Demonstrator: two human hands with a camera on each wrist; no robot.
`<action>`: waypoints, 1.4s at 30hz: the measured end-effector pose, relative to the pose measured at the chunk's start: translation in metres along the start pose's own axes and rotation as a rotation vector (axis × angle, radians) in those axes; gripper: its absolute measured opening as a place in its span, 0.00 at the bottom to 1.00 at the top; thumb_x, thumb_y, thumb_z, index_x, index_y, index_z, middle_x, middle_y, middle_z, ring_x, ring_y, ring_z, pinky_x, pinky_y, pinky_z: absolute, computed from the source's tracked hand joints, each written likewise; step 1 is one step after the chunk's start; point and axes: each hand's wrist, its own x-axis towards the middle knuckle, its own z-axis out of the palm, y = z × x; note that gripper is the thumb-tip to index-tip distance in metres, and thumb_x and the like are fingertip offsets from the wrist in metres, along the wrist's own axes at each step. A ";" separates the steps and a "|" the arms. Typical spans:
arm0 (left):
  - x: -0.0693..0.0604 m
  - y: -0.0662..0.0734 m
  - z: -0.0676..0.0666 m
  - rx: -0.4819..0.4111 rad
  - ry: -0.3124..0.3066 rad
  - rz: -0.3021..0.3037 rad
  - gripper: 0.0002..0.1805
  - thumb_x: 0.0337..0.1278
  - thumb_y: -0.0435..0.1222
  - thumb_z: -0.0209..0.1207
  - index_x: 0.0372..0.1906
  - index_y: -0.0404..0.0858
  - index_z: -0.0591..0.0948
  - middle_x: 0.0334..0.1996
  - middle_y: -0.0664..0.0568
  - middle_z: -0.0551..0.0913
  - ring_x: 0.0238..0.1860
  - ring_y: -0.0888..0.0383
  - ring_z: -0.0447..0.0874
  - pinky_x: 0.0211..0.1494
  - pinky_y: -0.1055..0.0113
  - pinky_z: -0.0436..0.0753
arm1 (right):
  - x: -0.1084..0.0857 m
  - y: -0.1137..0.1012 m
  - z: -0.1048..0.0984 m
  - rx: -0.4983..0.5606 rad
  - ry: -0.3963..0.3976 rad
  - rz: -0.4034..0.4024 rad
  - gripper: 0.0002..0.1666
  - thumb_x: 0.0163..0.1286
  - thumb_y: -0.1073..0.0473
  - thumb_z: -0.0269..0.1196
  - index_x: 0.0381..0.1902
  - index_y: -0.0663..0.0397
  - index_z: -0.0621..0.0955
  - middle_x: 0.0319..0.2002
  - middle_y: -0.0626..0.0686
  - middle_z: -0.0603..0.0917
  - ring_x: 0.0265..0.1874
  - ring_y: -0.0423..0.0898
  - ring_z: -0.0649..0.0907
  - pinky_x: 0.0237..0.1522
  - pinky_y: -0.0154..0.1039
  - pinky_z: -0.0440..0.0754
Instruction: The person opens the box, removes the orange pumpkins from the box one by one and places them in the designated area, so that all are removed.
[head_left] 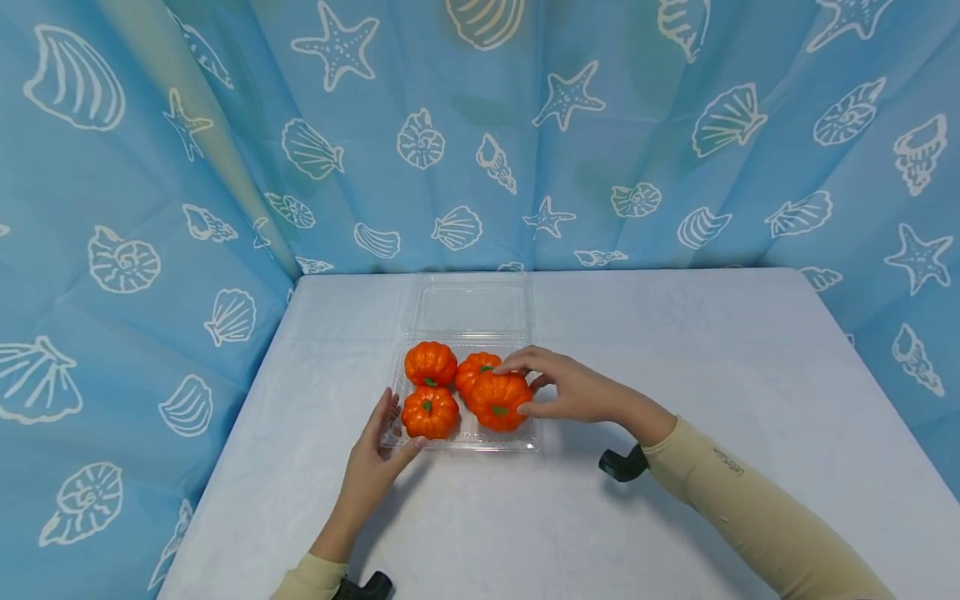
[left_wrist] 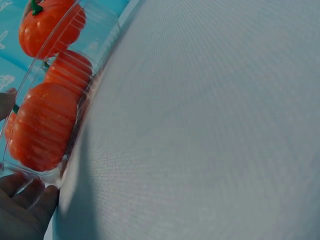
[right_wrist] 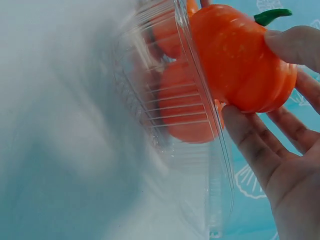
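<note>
In the head view, a clear plastic clamshell box [head_left: 480,443] stands on the table with its lid [head_left: 471,307] folded back. Two small orange pumpkins [head_left: 431,413] sit in its left half, one behind the other, and a third pumpkin [head_left: 472,367] is at the back right. My right hand [head_left: 566,387] grips a fourth pumpkin [head_left: 498,402] between thumb and fingers at the front right. The right wrist view shows this held pumpkin [right_wrist: 240,60] above the box rim, its green stem near the thumb. My left hand [head_left: 378,462] touches the box's left front corner, thumb and fingers spread around it.
A white cloth [head_left: 675,350] covers the table. Blue curtains [head_left: 600,158] with shell and starfish prints hang behind it and at the left. Black wrist mounts [head_left: 624,464] are on both forearms.
</note>
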 end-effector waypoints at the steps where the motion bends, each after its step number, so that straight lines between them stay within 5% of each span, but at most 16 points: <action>1: 0.000 0.000 0.000 0.000 0.000 0.001 0.50 0.60 0.39 0.71 0.81 0.39 0.56 0.75 0.42 0.67 0.75 0.44 0.65 0.72 0.44 0.68 | -0.001 0.001 -0.001 0.004 0.012 0.001 0.31 0.68 0.58 0.70 0.67 0.43 0.77 0.65 0.48 0.74 0.60 0.48 0.76 0.56 0.47 0.83; 17: 0.000 -0.001 0.001 -0.004 0.007 -0.012 0.50 0.59 0.41 0.72 0.81 0.41 0.56 0.75 0.43 0.67 0.75 0.46 0.65 0.72 0.44 0.69 | -0.020 0.020 -0.020 0.069 0.209 0.049 0.31 0.66 0.61 0.71 0.66 0.49 0.75 0.64 0.51 0.76 0.58 0.51 0.79 0.54 0.38 0.84; 30: -0.001 -0.003 0.001 -0.025 0.004 -0.001 0.49 0.61 0.40 0.71 0.81 0.41 0.56 0.76 0.44 0.65 0.76 0.47 0.63 0.73 0.44 0.67 | -0.038 0.058 -0.042 0.165 0.382 0.191 0.31 0.70 0.58 0.68 0.66 0.56 0.70 0.65 0.58 0.73 0.60 0.59 0.76 0.51 0.33 0.84; 42: -0.001 -0.004 0.002 -0.021 0.003 -0.004 0.49 0.61 0.40 0.71 0.81 0.42 0.56 0.76 0.45 0.66 0.75 0.48 0.64 0.72 0.45 0.70 | -0.041 0.091 -0.044 0.084 0.477 0.395 0.37 0.71 0.46 0.67 0.69 0.57 0.68 0.68 0.61 0.72 0.59 0.60 0.78 0.60 0.56 0.81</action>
